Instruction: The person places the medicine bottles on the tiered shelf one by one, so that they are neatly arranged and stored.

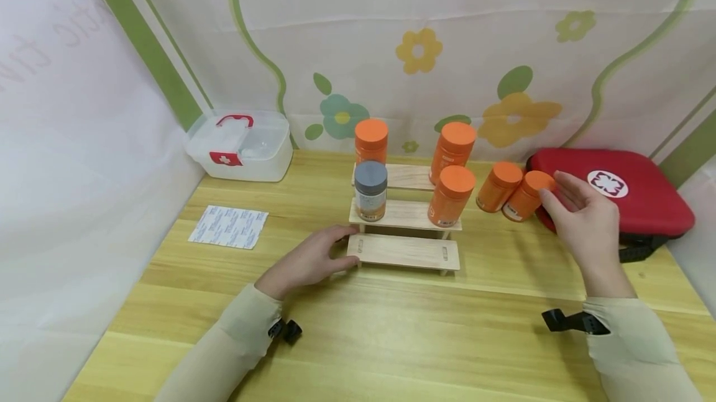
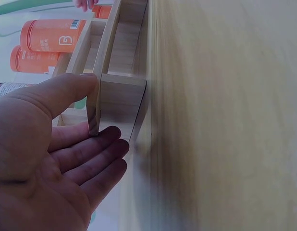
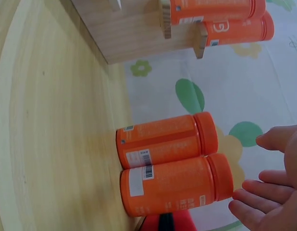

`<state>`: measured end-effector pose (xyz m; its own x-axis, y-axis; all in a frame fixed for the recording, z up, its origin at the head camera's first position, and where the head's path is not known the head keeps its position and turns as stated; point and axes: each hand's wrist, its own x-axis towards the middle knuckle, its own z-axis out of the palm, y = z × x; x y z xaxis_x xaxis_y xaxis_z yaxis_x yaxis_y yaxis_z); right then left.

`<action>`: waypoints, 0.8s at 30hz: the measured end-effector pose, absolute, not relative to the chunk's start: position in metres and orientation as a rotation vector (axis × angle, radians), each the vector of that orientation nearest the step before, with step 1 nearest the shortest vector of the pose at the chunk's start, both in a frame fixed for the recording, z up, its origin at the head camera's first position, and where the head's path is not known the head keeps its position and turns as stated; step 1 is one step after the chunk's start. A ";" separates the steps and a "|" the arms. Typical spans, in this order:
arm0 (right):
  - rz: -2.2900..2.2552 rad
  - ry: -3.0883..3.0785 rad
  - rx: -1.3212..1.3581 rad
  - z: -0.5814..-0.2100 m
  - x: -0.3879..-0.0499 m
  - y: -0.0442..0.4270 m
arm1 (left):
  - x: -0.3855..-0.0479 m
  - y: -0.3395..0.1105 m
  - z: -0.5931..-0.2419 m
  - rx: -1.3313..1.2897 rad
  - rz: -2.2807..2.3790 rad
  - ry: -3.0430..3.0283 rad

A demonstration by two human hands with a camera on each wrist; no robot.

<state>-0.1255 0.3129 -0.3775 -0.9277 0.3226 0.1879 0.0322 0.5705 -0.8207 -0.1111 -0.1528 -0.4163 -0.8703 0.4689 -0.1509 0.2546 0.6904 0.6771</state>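
A stepped wooden rack (image 1: 408,250) stands mid-table. My left hand (image 1: 313,257) pinches the left end of its lowest step, thumb and index finger (image 2: 71,134) on either side of the board (image 2: 94,108). Two orange-lidded bottles (image 1: 390,135) (image 1: 452,152) stand on the top step; a grey-lidded bottle (image 1: 371,189) and another orange bottle (image 1: 450,196) are on the middle one. Right of the rack, two orange bottles (image 3: 163,139) (image 3: 175,187) stand side by side on the table. My right hand (image 1: 587,222) is beside the right one's lid, fingers spread; contact is unclear.
A red first-aid case (image 1: 632,197) lies behind my right hand. At the back left stands a translucent white box (image 1: 257,156) with a red handle. A printed white blister sheet (image 1: 228,227) lies left of the rack. A patterned curtain (image 1: 358,29) closes off the back.
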 end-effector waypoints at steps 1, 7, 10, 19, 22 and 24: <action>1.299 -2.498 -0.297 -0.378 -0.127 0.314 | -0.111 -0.153 -0.416 0.572 0.970 2.589; 1.337 -2.540 -0.355 -0.384 -0.136 0.320 | -0.112 -0.153 -0.418 0.579 0.979 2.587; 1.356 -2.551 -0.378 -0.387 -0.141 0.322 | -0.112 -0.154 -0.418 0.572 0.987 2.583; 1.394 -2.632 -0.406 -0.397 -0.148 0.325 | -0.110 -0.153 -0.419 0.549 1.001 2.559; 1.361 -2.656 -0.401 -0.397 -0.152 0.325 | -0.111 -0.153 -0.419 0.543 1.002 2.560; 1.330 -2.671 -0.395 -0.397 -0.154 0.324 | -0.111 -0.154 -0.418 0.538 1.002 2.560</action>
<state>-0.1540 0.3244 -0.3972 -0.9571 0.2896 0.0009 0.1737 0.5767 -0.7982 -0.1114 -0.1535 -0.4183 -0.8708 0.4607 -0.1716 0.2218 0.6797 0.6992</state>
